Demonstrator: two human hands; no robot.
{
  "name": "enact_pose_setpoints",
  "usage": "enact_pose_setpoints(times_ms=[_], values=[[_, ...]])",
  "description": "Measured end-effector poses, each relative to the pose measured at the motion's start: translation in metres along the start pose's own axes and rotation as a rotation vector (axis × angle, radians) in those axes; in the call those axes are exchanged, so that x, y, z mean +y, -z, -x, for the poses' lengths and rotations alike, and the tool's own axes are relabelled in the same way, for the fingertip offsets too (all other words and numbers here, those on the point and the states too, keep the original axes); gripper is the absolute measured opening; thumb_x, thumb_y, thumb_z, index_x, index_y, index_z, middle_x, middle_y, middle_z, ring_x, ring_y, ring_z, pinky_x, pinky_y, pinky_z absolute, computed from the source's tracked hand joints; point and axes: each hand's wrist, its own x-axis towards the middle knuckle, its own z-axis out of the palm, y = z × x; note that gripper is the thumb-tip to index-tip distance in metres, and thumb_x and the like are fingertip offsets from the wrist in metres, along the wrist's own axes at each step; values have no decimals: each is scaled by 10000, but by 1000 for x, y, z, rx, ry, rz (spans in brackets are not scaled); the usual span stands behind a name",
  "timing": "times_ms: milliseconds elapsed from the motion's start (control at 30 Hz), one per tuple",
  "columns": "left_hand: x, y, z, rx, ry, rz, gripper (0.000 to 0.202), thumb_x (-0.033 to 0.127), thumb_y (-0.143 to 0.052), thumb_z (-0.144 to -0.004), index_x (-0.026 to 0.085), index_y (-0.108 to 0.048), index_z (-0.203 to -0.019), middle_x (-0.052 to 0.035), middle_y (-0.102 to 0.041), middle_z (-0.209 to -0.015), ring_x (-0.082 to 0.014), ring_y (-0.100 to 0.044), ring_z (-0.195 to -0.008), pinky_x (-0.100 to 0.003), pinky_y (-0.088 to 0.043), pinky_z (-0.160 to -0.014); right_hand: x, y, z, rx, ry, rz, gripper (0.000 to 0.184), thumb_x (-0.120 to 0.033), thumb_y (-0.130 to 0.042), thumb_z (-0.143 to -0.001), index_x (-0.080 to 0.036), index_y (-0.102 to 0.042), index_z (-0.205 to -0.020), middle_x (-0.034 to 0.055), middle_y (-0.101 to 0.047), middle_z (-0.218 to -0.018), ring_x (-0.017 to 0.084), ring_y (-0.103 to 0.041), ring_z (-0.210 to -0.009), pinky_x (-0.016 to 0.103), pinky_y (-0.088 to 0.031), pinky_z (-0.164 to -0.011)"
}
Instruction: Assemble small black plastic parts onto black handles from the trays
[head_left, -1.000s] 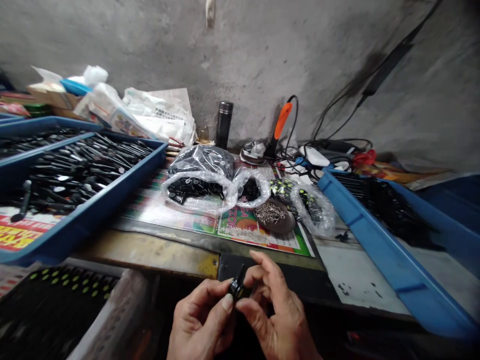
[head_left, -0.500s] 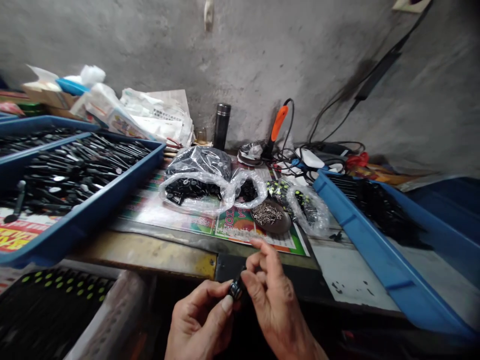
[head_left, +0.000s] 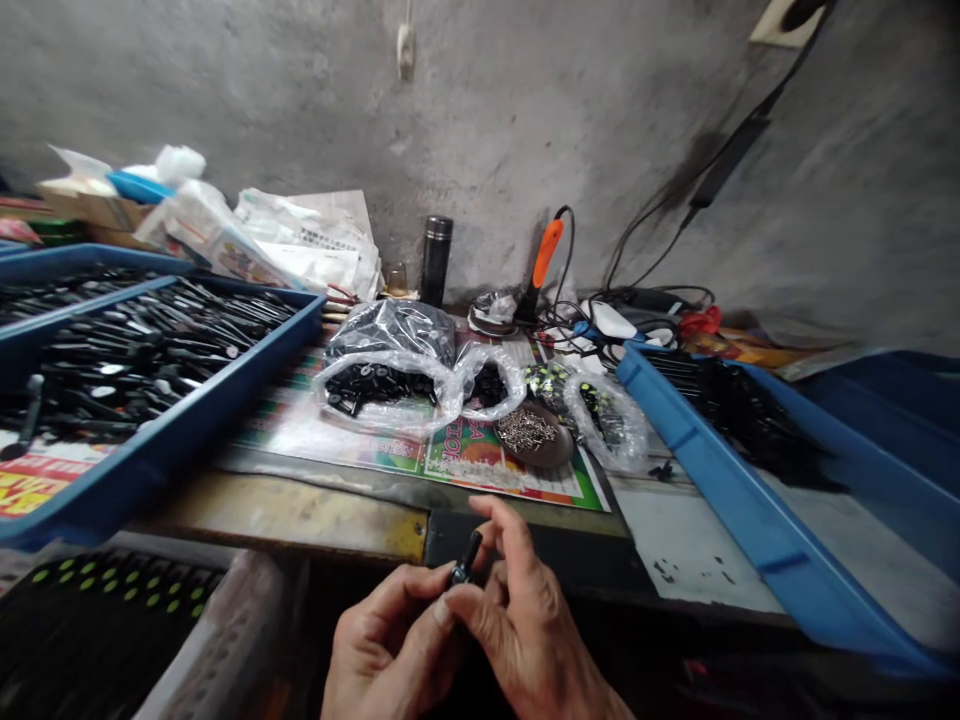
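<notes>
A small black part (head_left: 469, 556) with a short upright stem and a shiny lower end is pinched between the thumb and forefinger of my left hand (head_left: 394, 635), just in front of the table's edge. My right hand (head_left: 517, 610) closes on it from the other side, its thumb against the lower end and its forefinger raised beyond the stem. The fingers partly hide the part, so its exact kind is unclear. Beyond my hands lie a dish of small metal pins (head_left: 529, 432) and a plastic bag of black pieces (head_left: 382, 385).
Blue trays (head_left: 292, 335) of long black pieces stand at left, with another blue tray (head_left: 697, 450) at right. An orange-handled tool (head_left: 547, 252) leans by the wall among cables. A dark flask (head_left: 436, 260) stands behind the bags. A bin of green-dotted black pieces (head_left: 112, 620) sits below left.
My right thumb has moved left onto the black part, close to my left thumb. The part's stem now points more upright. The view has shifted slightly.
</notes>
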Motion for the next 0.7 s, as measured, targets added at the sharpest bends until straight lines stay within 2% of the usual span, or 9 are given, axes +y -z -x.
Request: enact_pose_setpoints(times_ms=[67,133,200,267,367,467,567,700], values=[[1,3,-2,-39,16,-9,347,410,-920,-578,155,-768,-759,14,-584,-514,-38,-415,-404,-137,-266,-395,0,2,-4,52,-20,-29,420,-514,-428,-1021,-215,-429,-1316,8,-618,-858,144,-647,-650,214,-542,-599],[1,6,-4,-41,37,-23,360,412,-923,-569,153,-766,-764,-3,-620,-559,-43,-435,-411,-141,-279,-394,-1,4,-7,64,-4,-36,334,-515,-490,-998,-209,-505,-1130,-7,-587,-795,146,-617,-633,207,-495,-534],[0,8,-4,-28,61,-23,364,415,-922,-570,156,-758,-767,15,-589,-525,-38,-419,-400,-138,-275,-393,-4,3,-8,19,53,-24,294,-499,-526,-987,-211,-525,-930,-12,-559,-750,147,-591,-625,212,-448,-501],[-2,10,-4,-38,69,-22,364,421,-915,-584,162,-749,-778,40,-540,-487,-33,-393,-388,-138,-277,-391,-7,0,-5,-19,101,-23,304,-453,-477,-1019,-208,-511,-841,-13,-538,-720,141,-569,-598,218,-420,-485],[-5,10,-4,-56,55,-26,374,442,-904,-594,170,-741,-792,42,-538,-503,-36,-389,-385,-143,-283,-384,-8,-9,0,66,159,43,300,-403,-387,-1058,-199,-512,-878,-5,-543,-709,141,-578,-574,224,-417,-475],[-6,8,-4,-49,60,-28,391,450,-906,-585,164,-737,-790,40,-543,-515,-31,-388,-380,-144,-275,-382,-5,-15,1,160,256,210,308,-376,-328,-1077,-184,-506,-914,5,-558,-693,146,-596,-545,231,-442,-486],[-5,3,-4,-12,39,-23,405,453,-912,-572,155,-733,-779,42,-542,-511,-28,-396,-389,-138,-275,-391,-2,-18,-3,209,319,318,313,-341,-312,-1081,-181,-491,-881,8,-555,-657,152,-599,-516,241,-441,-488],[-5,-2,-3,11,20,-17,411,455,-915,-564,149,-722,-758,55,-516,-476,-27,-388,-379,-131,-271,-388,0,-16,-5,160,282,274,360,-366,-324,-1083,-198,-468,-799,-2,-541,-623,150,-583,-492,244,-409,-464]])
